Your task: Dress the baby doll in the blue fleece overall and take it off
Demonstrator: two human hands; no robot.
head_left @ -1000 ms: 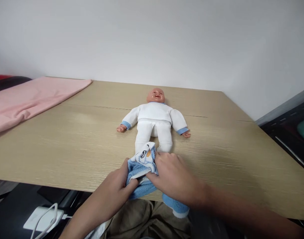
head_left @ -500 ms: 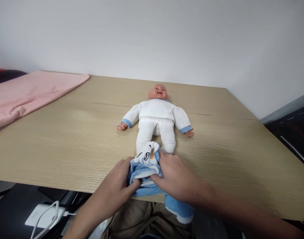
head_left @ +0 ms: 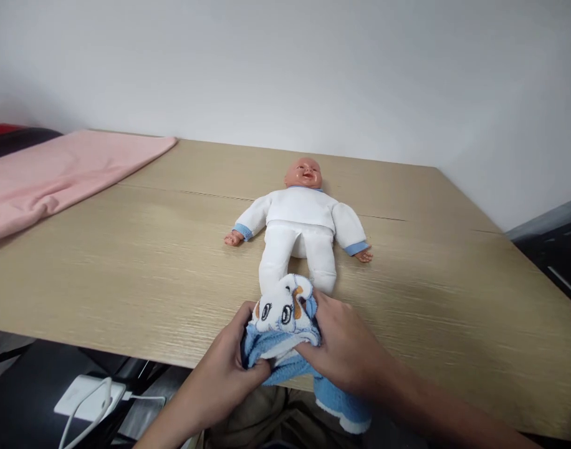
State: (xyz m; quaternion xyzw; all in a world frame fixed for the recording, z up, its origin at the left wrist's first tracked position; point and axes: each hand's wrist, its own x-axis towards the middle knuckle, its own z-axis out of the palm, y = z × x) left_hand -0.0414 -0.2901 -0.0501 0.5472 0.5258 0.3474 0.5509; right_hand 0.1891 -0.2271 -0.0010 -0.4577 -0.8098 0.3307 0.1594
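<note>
A baby doll [head_left: 300,209] in a white top and white leggings with blue cuffs lies face up on the table, head away from me. Bunched at its feet is a blue fleece doll garment [head_left: 285,315] with an embroidered white animal face. My left hand [head_left: 234,349] grips the garment's left side, thumb hooked over the folded edge. On the right side, my right hand [head_left: 335,333] has its fingers closed around the fabric. A blue tube of cloth with a white cuff hangs past the table edge below my right hand. The doll's feet are hidden by the garment.
The wooden table [head_left: 126,274] reaches back to a white wall. A pink cloth [head_left: 80,171] covers its far left corner. Below on the left, a white power bank [head_left: 89,398] with a cable rests on a black surface. Something dark [head_left: 559,249] stands at the right edge.
The garment's embroidered face is now turned up and shows more fully, both eyes visible. Both hands keep their hold on it. The view has shifted slightly.
</note>
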